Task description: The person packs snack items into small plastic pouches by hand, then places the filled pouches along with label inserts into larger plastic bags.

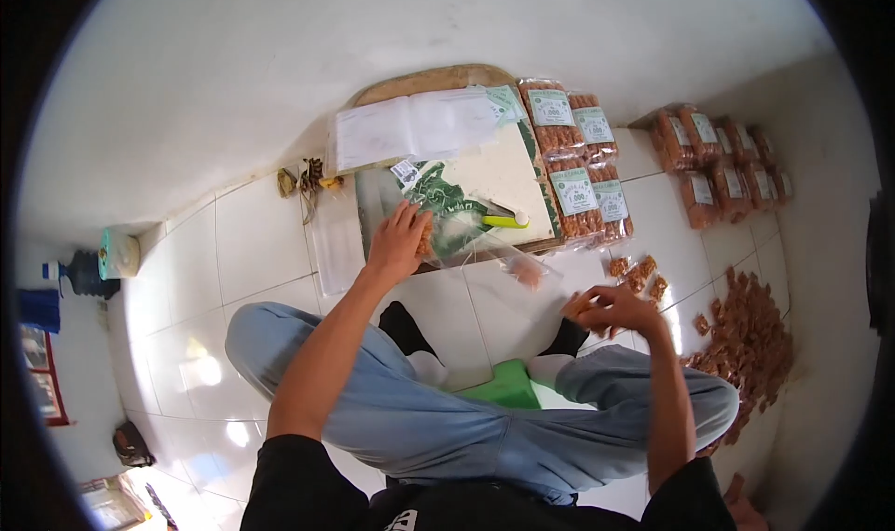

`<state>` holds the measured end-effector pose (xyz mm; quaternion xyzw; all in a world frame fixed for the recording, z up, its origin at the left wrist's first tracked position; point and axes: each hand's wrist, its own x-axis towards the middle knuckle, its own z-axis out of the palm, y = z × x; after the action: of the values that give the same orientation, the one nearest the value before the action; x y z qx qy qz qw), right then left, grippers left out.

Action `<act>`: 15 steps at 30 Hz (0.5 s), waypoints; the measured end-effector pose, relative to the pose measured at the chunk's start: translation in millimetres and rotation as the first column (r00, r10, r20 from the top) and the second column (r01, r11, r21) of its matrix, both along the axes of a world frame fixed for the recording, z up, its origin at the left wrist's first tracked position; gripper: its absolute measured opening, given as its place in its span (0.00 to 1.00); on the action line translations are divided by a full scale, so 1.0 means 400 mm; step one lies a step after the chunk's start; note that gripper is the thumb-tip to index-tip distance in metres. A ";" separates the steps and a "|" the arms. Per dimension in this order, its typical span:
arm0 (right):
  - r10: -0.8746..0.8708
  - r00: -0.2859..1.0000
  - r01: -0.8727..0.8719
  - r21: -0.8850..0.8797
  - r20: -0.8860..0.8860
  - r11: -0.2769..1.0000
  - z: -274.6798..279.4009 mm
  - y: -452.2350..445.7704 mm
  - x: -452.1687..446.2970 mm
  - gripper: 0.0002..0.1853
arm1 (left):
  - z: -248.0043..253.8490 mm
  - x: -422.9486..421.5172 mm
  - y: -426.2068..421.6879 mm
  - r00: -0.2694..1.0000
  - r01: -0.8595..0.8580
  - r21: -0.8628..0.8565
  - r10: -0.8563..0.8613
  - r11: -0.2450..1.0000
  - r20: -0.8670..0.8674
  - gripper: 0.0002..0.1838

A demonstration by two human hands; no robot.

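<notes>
The right hand (pixel 611 307) was closed on small brown snack packets (pixel 580 313); the left hand (pixel 396 240) curled over others at the clear plastic bag (pixel 466 242), its grip unclear. Bag-filling seemed in hand, the next move calling for an open bag mouth. Labelled packs (pixel 571 195) lay far right, a loose packet pile (pixel 750 335) nearer on the floor (pixel 671 223).

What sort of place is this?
Likely a small snack-packing spot, perhaps in a home: labelled packs, a heap of small brown pieces and a stack of plastic bags.
</notes>
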<state>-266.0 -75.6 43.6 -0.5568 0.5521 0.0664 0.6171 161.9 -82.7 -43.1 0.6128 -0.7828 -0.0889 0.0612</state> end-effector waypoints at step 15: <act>-0.552 0.699 0.428 0.353 0.455 0.832 -0.080 0.088 0.304 0.24 | -0.003 0.027 -0.004 0.992 0.049 0.004 -0.048 0.999 -0.113 0.37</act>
<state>-144.6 -40.2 11.7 -0.3122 0.4733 -0.1999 0.7991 172.8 -84.3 -44.2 0.5879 -0.7924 -0.1276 0.1011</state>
